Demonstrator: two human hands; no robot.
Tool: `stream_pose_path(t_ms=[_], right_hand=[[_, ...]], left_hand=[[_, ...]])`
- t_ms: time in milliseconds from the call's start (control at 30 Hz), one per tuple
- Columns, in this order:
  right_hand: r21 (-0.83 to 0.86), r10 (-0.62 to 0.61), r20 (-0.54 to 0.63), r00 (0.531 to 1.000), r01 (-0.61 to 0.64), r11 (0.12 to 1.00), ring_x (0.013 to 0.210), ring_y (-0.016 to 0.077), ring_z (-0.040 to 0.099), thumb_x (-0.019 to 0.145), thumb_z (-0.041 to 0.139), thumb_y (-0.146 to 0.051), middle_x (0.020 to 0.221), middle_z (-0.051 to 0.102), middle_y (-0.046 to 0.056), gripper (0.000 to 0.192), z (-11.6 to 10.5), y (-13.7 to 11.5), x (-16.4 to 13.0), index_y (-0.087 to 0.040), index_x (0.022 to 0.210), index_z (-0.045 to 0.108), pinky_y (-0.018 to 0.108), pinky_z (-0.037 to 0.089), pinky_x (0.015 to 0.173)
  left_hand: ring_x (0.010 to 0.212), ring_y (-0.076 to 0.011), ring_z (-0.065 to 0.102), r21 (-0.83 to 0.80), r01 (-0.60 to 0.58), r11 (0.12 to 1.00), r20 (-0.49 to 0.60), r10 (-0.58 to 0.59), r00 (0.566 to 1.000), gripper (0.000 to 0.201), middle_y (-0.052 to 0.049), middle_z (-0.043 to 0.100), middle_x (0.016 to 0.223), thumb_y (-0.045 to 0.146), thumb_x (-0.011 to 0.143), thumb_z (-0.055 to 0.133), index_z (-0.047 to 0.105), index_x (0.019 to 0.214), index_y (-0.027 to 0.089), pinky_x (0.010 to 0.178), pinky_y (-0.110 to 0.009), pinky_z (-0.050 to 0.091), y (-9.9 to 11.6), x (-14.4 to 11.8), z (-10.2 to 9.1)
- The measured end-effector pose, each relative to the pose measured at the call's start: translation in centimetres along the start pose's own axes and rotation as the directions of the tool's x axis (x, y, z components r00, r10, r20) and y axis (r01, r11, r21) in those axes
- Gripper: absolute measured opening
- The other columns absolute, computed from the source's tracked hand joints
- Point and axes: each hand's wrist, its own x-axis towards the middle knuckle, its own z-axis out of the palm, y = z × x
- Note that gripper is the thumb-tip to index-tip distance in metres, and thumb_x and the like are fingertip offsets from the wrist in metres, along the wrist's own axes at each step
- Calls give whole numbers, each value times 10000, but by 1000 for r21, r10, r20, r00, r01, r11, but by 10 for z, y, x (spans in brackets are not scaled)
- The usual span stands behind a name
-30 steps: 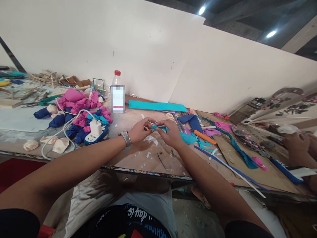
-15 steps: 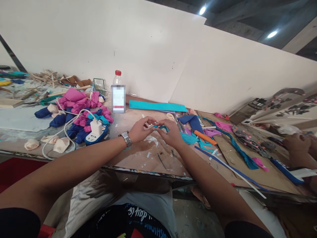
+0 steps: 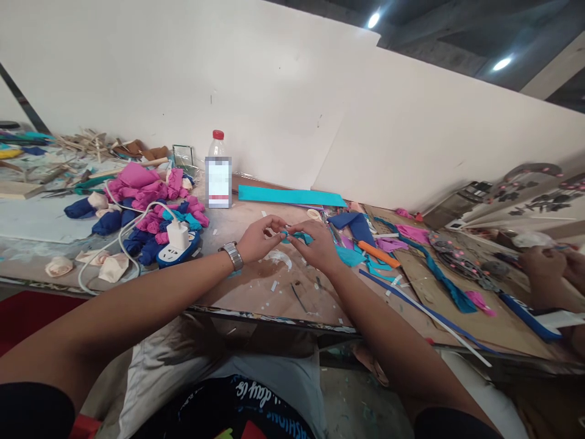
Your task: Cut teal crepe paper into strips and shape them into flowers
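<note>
Over the middle of the table my left hand point(image 3: 260, 239) and my right hand point(image 3: 315, 244) meet at the fingertips. Both pinch a narrow teal strip of crepe paper point(image 3: 284, 236), which looks rolled or bunched where it shows. My fingers cover most of it. Just right of my right hand lies a loose piece of teal crepe paper point(image 3: 350, 256). An orange-handled tool point(image 3: 378, 253) is beside that piece. Behind my hands a flat turquoise strip point(image 3: 292, 196) lies along the wall.
To the left are a power strip point(image 3: 172, 251) with a white plug and a heap of pink and blue crepe-paper bundles point(image 3: 141, 189). A red-capped bottle point(image 3: 218, 146) stands behind. Cardboard point(image 3: 429, 286) lies to the right, near another person's hand point(image 3: 543, 268).
My fingertips have shifted slightly around the teal strip, and a rounded bit of it now shows between them. The other person's hands at the right have moved a little.
</note>
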Motion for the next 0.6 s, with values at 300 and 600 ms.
stream_pose_path(t_ms=[300,600], right_hand=[[-64,2,9,1000,-2,998,937,252,679,905,709,-397,931,770,43,148,-4,2,-1,-251,910,727,441,414,894],[-35,19,24,1000,-18,999,913,236,681,906,701,-361,903,765,35,123,0,3,-2,-241,888,714,436,413,905]], left_hand=[[849,-174,665,7,0,1000,21,0,1000,255,-60,737,963,416,900,640,722,997,194,752,-303,512,5,0,-2],[938,-201,673,89,-27,996,10,26,1000,227,-47,760,1042,409,856,700,734,969,215,803,-333,513,8,-2,-2]])
